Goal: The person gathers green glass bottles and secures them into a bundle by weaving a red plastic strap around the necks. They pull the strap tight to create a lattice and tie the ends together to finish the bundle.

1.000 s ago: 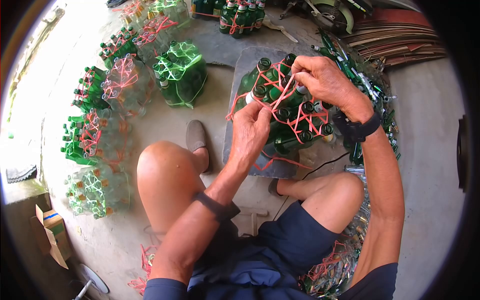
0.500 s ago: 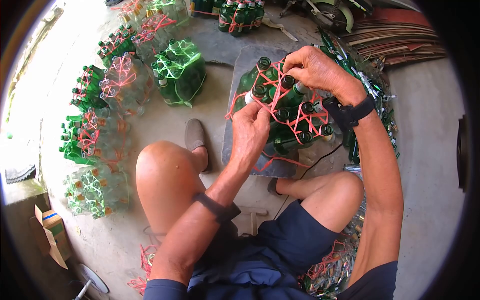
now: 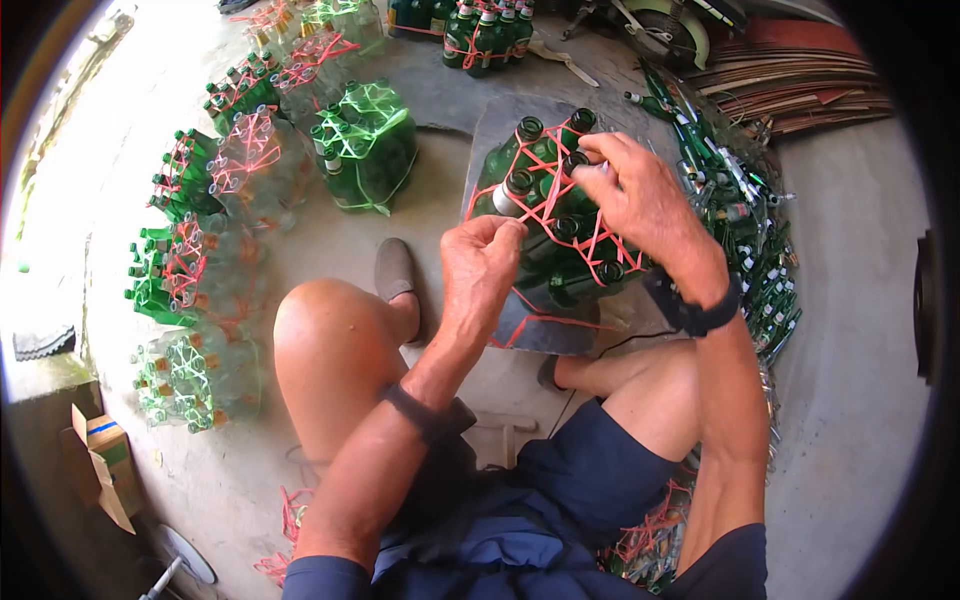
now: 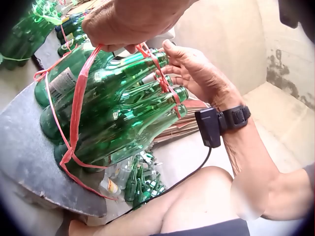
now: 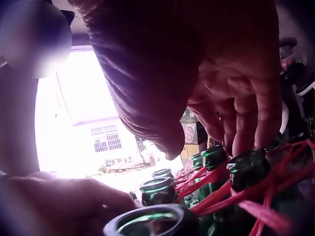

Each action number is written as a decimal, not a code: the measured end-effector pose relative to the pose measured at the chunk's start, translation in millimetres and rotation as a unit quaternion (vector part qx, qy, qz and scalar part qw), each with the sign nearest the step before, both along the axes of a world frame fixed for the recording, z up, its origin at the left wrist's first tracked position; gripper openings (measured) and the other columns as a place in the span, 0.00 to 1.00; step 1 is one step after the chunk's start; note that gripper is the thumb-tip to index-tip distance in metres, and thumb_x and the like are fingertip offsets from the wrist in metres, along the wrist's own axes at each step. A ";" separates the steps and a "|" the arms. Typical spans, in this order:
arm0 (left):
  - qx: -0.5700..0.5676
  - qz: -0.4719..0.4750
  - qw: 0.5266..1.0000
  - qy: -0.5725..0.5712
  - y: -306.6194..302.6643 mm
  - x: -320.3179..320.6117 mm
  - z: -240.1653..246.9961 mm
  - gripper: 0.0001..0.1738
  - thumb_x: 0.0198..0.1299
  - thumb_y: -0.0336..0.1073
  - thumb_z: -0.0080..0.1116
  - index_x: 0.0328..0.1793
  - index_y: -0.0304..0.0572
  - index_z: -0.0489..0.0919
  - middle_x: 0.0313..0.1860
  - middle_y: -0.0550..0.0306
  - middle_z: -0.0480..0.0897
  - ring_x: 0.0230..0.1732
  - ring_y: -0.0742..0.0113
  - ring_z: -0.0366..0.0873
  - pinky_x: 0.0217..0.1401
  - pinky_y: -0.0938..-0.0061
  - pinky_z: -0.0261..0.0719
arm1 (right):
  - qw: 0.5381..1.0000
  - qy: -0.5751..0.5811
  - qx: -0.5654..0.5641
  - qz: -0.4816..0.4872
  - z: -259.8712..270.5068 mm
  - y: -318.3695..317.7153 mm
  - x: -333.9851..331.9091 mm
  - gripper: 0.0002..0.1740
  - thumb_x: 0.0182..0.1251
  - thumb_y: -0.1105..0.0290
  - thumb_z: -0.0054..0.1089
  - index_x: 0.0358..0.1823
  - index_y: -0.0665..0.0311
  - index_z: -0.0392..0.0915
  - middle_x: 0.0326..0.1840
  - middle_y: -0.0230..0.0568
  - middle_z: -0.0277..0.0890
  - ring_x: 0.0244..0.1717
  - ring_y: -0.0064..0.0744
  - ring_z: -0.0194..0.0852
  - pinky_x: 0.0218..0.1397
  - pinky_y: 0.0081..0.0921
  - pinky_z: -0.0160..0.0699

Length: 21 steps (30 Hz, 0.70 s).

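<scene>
A bundle of green glass bottles (image 4: 113,83) stands on a grey slab (image 4: 22,137), pink plastic twine (image 4: 78,98) running round its lower part and woven between the necks. At the bundle's near left side, my left hand (image 3: 480,265) pinches the twine between thumb and curled fingers, and the strand is pulled up taut along a bottle in the left wrist view. My right hand (image 3: 645,205) is over the necks on the far right, thumb apart from loosely extended fingers. Its fingertips are right at a dark bottle mouth (image 5: 248,169) in the right wrist view.
Tied bundles of clear and green bottles (image 3: 245,160) line the floor on the left. One green bundle with light green twine (image 3: 365,150) stands nearer. Loose bottles (image 3: 755,260) are heaped to the right, below stacked brown sheets (image 3: 790,80). A cardboard box (image 3: 110,470) is at lower left.
My right hand has let go of the twine over the necks and shifted down and right with its fingers loosened. My left hand has drawn slightly back toward me with the strand.
</scene>
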State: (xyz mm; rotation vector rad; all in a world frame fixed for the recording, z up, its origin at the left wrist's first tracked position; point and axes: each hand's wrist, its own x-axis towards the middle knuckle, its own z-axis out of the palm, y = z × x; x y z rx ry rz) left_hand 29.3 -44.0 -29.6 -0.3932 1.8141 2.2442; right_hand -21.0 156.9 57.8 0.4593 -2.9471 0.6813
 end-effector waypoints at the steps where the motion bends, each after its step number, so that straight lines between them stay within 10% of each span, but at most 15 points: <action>1: 0.005 0.000 1.000 -0.002 0.5 -0.1 0.2 0.13 0.68 0.35 0.67 0.46 0.29 0.92 0.25 0.73 0.77 0.25 0.84 0.63 0.27 0.79 0.57 | 0.999 -0.005 0.004 -0.031 0.7 -11.7 16.2 0.31 0.68 0.57 0.73 0.67 0.68 0.79 0.59 0.56 0.82 0.60 0.61 0.83 0.61 0.51 0.82; 4: 0.019 0.005 1.000 0.019 0.3 -0.9 -8.2 0.13 0.68 0.36 0.67 0.45 0.29 0.92 0.25 0.73 0.77 0.25 0.84 0.63 0.27 0.79 0.58 | 0.991 0.087 0.093 -0.049 -15.9 -33.0 42.7 0.52 0.56 0.49 0.85 0.75 0.74 0.70 0.65 0.56 0.76 0.63 0.57 0.81 0.67 0.53 0.76; 7: 0.003 -0.002 1.000 0.006 -1.0 -1.3 -7.6 0.14 0.67 0.36 0.68 0.45 0.29 0.93 0.26 0.73 0.78 0.26 0.84 0.64 0.28 0.79 0.59 | 0.988 0.102 0.067 -0.091 -29.7 -40.2 42.2 0.51 0.56 0.50 0.85 0.74 0.73 0.70 0.65 0.56 0.76 0.63 0.58 0.80 0.68 0.55 0.75; 12: 0.000 0.004 1.000 0.007 0.8 -1.7 -14.1 0.14 0.67 0.36 0.68 0.45 0.30 0.93 0.26 0.72 0.79 0.27 0.83 0.65 0.30 0.79 0.60 | 0.986 0.059 -0.090 -0.131 -33.6 -31.2 28.5 0.31 0.64 0.61 0.78 0.66 0.63 0.80 0.53 0.52 0.81 0.43 0.51 0.88 0.48 0.45 0.87; 21: 0.002 -0.008 1.000 -0.004 -1.4 -1.1 -11.2 0.13 0.66 0.35 0.68 0.45 0.30 0.93 0.27 0.72 0.80 0.27 0.83 0.66 0.30 0.79 0.60 | 0.987 0.088 -0.054 -0.123 -36.1 -26.7 10.6 0.21 0.64 0.66 0.79 0.57 0.63 0.85 0.48 0.49 0.82 0.45 0.55 0.87 0.49 0.48 0.85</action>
